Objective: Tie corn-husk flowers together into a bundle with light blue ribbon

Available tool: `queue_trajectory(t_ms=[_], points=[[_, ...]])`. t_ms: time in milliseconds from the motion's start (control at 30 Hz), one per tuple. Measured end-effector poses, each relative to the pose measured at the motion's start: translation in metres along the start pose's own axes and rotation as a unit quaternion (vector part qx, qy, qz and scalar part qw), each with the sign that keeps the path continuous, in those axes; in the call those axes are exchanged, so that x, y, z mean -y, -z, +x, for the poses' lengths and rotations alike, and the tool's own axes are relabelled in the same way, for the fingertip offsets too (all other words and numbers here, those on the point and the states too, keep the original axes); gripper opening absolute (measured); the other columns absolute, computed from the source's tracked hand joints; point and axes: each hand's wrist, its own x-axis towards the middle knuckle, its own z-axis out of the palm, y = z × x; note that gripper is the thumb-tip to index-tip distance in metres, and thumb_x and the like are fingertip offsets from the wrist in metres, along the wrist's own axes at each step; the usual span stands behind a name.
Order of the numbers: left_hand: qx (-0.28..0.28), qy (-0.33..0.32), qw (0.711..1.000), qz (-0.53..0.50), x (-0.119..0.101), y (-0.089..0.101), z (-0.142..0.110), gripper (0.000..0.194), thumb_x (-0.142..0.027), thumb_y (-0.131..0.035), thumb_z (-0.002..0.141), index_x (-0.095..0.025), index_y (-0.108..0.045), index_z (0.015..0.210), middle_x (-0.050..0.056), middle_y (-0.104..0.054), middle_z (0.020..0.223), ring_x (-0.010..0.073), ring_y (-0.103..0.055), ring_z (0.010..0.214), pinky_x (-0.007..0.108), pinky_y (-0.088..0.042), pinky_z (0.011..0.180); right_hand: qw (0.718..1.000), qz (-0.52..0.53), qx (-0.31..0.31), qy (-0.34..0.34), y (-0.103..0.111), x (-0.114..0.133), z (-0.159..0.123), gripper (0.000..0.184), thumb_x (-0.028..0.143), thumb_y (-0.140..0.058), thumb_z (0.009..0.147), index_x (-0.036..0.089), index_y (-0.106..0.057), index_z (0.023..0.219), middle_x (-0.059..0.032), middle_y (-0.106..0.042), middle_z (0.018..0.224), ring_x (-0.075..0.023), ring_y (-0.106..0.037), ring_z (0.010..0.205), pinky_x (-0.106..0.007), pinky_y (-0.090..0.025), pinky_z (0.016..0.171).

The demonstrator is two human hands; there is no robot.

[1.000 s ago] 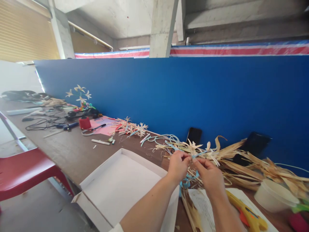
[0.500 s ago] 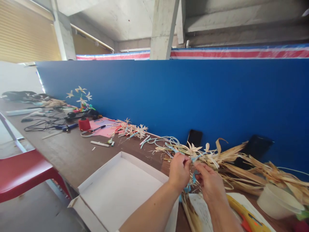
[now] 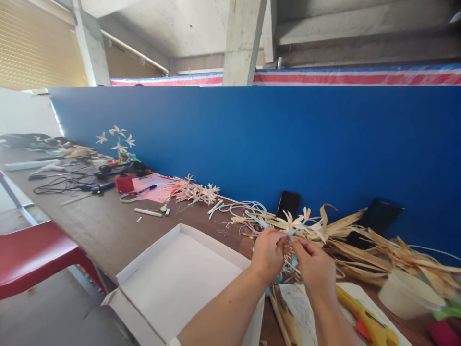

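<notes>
My left hand and my right hand meet at the table's right side, both with fingers pinched together. Between their fingertips is the light-blue stem of a flower spray, with pale cream pointed blossoms rising above the hands. The exact pinch points are partly hidden by the fingers. Beneath the hands, a light-blue strip hangs beside thin straw-like pieces. Just behind lie dried tan husks and pale blue cords.
An open white box lies left of my arms. A yellow glue gun rests on paper at right, near a translucent tub. Two dark phones lean against the blue partition. More finished flowers lie farther left.
The flower spray has turned slightly, its bud and side blossom now higher and closer to the front blossom. My right fingers have shifted a little on the stem. The view has moved slightly.
</notes>
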Motion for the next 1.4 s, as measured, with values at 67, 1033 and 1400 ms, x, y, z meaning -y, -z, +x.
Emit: queue_trajectory(t_ms=[67,1033,1400], points=[[0.005,-0.009,1.000,0.002,0.001,-0.001,-0.001,0.021,-0.012,-0.048,0.082,-0.018,-0.068,0.086,0.003,-0.058,0.078,0.0128,-0.053,0.075,0.022,-0.043,0.071,1.000,-0.007,-0.002,0.003,0.001,0.000,0.001,0.036,0.045,-0.061,0.064,0.015,-0.074,0.080,-0.0055,-0.071,0.068,-0.0234,-0.062,0.065,-0.029,-0.045,0.064],[0.096,-0.023,0.995,0.027,0.009,0.004,0.005,0.029,-0.007,-0.041,0.073,-0.016,-0.066,0.084,0.006,-0.057,0.083,0.0147,-0.052,0.082,0.023,-0.043,0.077,0.932,-0.340,0.075,0.098,0.002,0.020,-0.017,0.041,0.025,-0.040,0.081,0.022,-0.066,0.112,-0.0097,-0.068,0.107,-0.0223,-0.064,0.085,-0.027,-0.045,0.069],[0.162,-0.011,0.987,0.009,0.014,0.018,0.014,0.033,-0.033,-0.040,0.087,-0.016,-0.062,0.068,0.001,-0.054,0.068,0.0135,-0.051,0.077,0.022,-0.041,0.073,0.936,-0.322,0.109,0.091,0.004,0.017,-0.013,0.043,0.026,-0.033,0.085,0.025,-0.065,0.113,-0.0057,-0.064,0.116,-0.0235,-0.061,0.097,-0.029,-0.044,0.073]])
